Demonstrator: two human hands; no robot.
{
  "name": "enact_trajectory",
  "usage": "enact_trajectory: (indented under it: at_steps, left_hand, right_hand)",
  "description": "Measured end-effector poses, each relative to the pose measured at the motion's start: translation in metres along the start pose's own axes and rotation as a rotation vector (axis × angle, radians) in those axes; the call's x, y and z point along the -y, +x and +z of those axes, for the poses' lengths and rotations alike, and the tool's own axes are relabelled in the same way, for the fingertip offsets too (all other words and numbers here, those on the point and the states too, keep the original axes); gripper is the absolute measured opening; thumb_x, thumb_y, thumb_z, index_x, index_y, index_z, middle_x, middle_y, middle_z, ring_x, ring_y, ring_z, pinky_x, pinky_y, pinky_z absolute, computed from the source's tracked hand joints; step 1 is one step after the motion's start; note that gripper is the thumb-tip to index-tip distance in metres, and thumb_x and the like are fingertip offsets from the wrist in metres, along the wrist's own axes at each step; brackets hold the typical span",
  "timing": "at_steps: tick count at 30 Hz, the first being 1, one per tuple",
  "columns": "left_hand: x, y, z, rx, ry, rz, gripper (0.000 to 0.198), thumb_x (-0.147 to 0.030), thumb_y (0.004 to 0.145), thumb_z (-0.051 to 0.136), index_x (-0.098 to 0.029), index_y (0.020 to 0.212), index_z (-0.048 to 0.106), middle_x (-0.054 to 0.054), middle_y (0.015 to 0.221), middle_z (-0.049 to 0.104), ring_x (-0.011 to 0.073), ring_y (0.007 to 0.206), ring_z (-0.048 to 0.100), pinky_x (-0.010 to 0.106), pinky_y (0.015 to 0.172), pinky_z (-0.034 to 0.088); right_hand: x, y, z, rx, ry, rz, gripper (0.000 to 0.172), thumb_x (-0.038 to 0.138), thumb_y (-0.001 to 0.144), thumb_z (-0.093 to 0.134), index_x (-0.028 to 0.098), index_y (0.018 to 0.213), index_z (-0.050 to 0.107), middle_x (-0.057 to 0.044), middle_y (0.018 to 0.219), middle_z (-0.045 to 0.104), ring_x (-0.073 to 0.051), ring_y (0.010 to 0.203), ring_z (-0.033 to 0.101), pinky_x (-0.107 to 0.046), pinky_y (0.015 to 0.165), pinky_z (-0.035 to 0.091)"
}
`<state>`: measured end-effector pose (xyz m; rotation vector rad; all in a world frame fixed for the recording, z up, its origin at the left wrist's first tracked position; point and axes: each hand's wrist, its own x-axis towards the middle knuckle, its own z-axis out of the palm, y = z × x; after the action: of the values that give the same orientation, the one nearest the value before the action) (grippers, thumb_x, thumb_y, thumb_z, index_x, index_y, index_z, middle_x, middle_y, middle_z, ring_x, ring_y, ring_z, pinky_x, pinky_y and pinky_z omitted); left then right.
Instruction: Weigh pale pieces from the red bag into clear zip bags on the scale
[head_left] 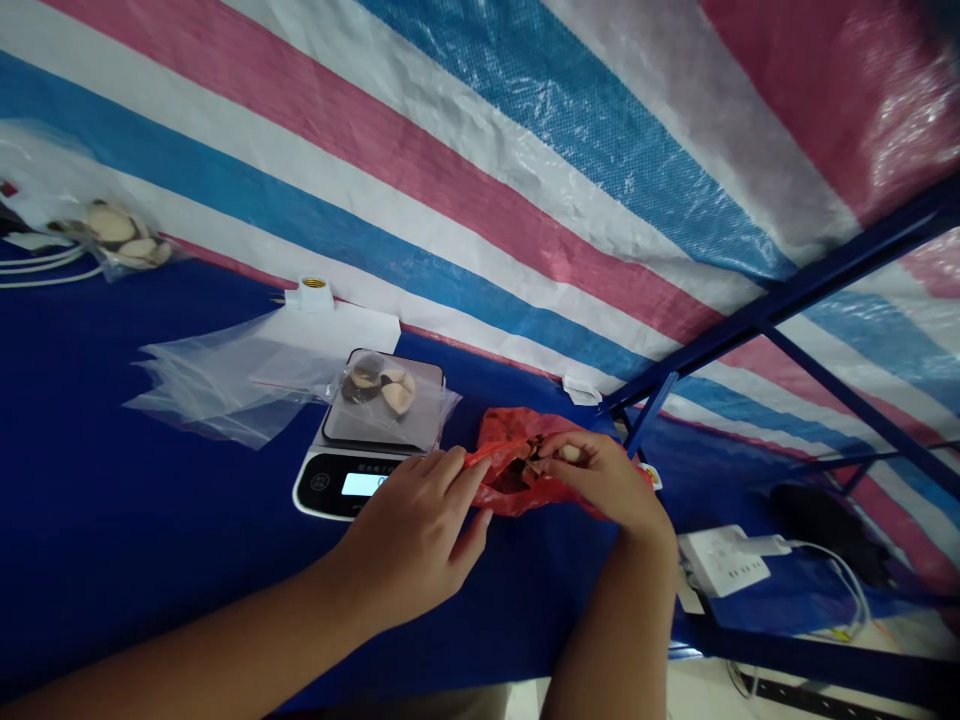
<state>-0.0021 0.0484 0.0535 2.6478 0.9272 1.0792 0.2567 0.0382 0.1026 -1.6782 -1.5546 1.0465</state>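
Observation:
A red plastic bag [499, 430] lies on the blue surface with its mouth open, and brown, flaky pieces [517, 472] show inside. My left hand [424, 520] pinches the bag's near left rim between thumb and fingers. Over the mouth, my right hand [596, 475] is closed, its fingertips at the brown pieces, with a pale rounded piece [571, 454] held in its fingers. Left of the bag is a digital kitchen scale [330, 485] with a lit display, partly covered by my left hand. On its plate rests a clear zip bag [397, 392] holding a few pale and dark pieces.
Several flat clear bags [217, 385] and a white sheet [360, 325] lie left of the scale, beside a white lamp socket [311, 293]. Another filled clear bag [124, 235] sits far left. A blue metal frame [697, 320] and a power strip [724, 560] are at right.

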Motion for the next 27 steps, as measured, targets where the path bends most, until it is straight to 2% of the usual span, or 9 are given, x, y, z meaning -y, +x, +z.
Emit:
enact_trajectory:
  at_steps: [5,9,14,17,22,27]
  left_hand:
    - [-0.002,0.000,-0.001,0.004,-0.032,0.031,0.039,-0.022,0.093,0.053,-0.012,0.130,0.057,0.010,0.098,0.064,0.0259,0.089,0.064,0.045,0.078,0.057]
    - [-0.003,-0.001,0.000,0.020,-0.036,0.034,0.040,-0.022,0.093,0.053,-0.012,0.131,0.056,0.010,0.098,0.064,0.0259,0.089,0.064,0.044,0.077,0.056]
    - [-0.003,-0.002,0.000,0.017,-0.059,0.039,0.040,-0.022,0.093,0.054,-0.013,0.132,0.056,0.010,0.098,0.065,0.0251,0.087,0.064,0.044,0.076,0.057]
    - [-0.004,-0.001,-0.002,0.031,-0.091,0.029,0.040,-0.021,0.092,0.054,-0.014,0.132,0.056,0.010,0.102,0.065,0.0249,0.090,0.065,0.044,0.078,0.057]
    - [-0.006,-0.002,-0.001,0.034,-0.130,0.033,0.038,-0.021,0.092,0.054,-0.016,0.129,0.057,0.010,0.102,0.066,0.0249,0.089,0.065,0.044,0.077,0.058]
    - [-0.008,-0.004,0.000,0.040,-0.154,0.059,0.039,-0.024,0.092,0.056,-0.016,0.131,0.056,0.010,0.104,0.067,0.0248,0.089,0.066,0.043,0.078,0.059]
  right_hand:
    - [0.001,0.007,0.005,-0.100,-0.063,-0.021,0.013,0.034,0.088,0.068,0.024,0.094,0.071,0.001,0.080,0.072,-0.019,0.075,0.067,-0.029,0.069,0.050]
    - [0.000,0.012,0.008,-0.144,-0.092,-0.084,0.015,0.038,0.093,0.063,0.024,0.095,0.068,-0.001,0.090,0.070,-0.018,0.081,0.064,-0.030,0.075,0.050]
    - [-0.002,0.013,0.008,-0.215,-0.045,-0.088,0.018,0.042,0.095,0.062,0.025,0.100,0.065,-0.002,0.093,0.069,-0.019,0.086,0.064,-0.030,0.079,0.050]
    - [-0.001,0.012,0.007,-0.181,0.037,-0.094,0.021,0.043,0.093,0.064,0.024,0.099,0.065,-0.002,0.093,0.069,-0.018,0.086,0.063,-0.030,0.079,0.050]
    - [0.005,0.010,0.010,-0.145,0.065,-0.072,0.019,0.042,0.090,0.070,0.023,0.089,0.066,0.001,0.080,0.065,-0.015,0.073,0.059,-0.028,0.070,0.049]
    - [0.013,-0.002,0.009,0.010,0.203,-0.102,0.015,0.035,0.088,0.076,0.022,0.087,0.068,-0.002,0.086,0.073,-0.016,0.075,0.067,-0.029,0.071,0.053]
